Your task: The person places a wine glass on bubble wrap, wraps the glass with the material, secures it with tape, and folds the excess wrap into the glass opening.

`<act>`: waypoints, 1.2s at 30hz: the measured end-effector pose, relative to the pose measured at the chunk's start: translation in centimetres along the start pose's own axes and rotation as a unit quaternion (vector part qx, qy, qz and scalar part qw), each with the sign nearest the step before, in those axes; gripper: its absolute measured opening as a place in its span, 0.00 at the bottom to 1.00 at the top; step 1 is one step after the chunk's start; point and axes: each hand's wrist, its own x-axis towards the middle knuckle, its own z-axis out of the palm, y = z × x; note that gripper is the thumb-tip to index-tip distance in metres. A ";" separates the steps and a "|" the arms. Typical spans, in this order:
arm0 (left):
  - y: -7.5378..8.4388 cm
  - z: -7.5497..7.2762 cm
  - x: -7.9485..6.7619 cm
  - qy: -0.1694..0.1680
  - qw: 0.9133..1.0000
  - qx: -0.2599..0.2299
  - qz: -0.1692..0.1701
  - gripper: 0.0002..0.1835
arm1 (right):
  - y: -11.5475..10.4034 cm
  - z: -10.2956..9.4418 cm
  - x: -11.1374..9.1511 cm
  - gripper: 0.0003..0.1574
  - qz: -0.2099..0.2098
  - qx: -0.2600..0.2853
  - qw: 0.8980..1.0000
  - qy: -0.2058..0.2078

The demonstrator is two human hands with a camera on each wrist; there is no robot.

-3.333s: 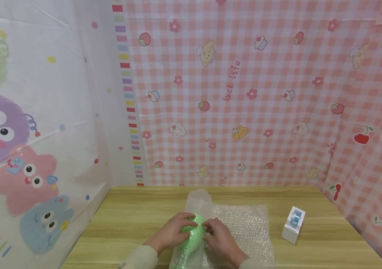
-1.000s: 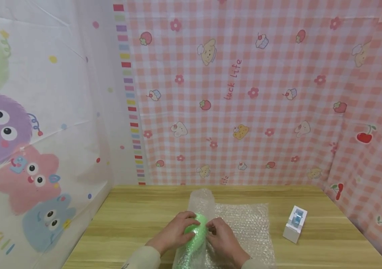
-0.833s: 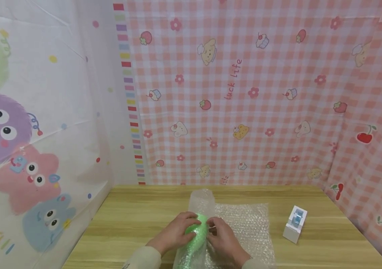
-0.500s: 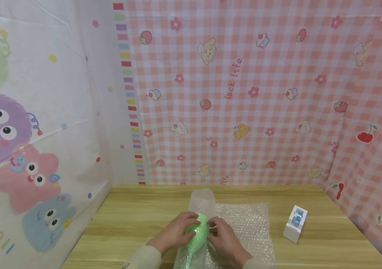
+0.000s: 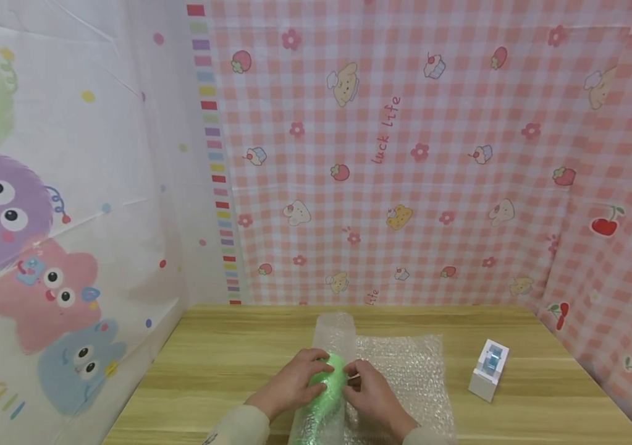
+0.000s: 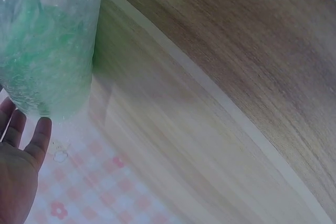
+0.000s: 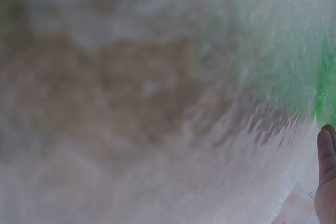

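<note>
In the head view, a light green object (image 5: 331,378) with a rounded far end narrows toward the person, rolled inside clear bubble wrap (image 5: 333,334). My left hand (image 5: 292,382) holds the roll from the left, fingers curved over its top. From the other side my right hand (image 5: 372,394) pinches at the roll's right edge, fingers bent. In the left wrist view, fingertips (image 6: 44,123) touch the end of the wrapped roll (image 6: 50,61). The right wrist view is mostly blurred bubble wrap (image 7: 157,98), with part of the right hand (image 7: 326,182) at its edge.
Flat bubble wrap (image 5: 407,371) extends right from the roll on the wooden table (image 5: 215,352). Farther right stands a small white tape dispenser (image 5: 488,369) with a blue roll. Patterned cloths (image 5: 393,185) hang behind and at both sides.
The wrapped green object has turned and shifted slightly right, with both hands staying on it. The head view itself has moved a little. The tape dispenser stays where it was.
</note>
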 end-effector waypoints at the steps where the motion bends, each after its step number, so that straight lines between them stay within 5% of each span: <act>1: 0.0 0.0 0.0 0.002 1.000 0.002 -0.001 0.16 | -0.1 0.0 0.0 0.18 0.006 -0.001 1.000 -0.002; 8: -0.1 0.1 -0.1 0.018 1.000 0.001 0.013 0.18 | 0.0 -0.3 0.1 0.18 0.010 -0.020 1.000 0.001; 19: 0.0 0.0 0.0 0.004 1.000 -0.002 0.008 0.15 | -0.1 -0.2 0.0 0.15 0.043 0.039 0.998 -0.011; 28: 0.0 0.0 -0.1 0.010 0.999 0.008 0.031 0.17 | -0.3 -0.4 -0.2 0.13 0.022 0.019 1.000 0.003; 36: 0.3 0.0 0.1 -0.014 1.000 0.004 0.012 0.16 | -0.2 -0.5 -0.3 0.13 0.025 0.031 0.999 0.003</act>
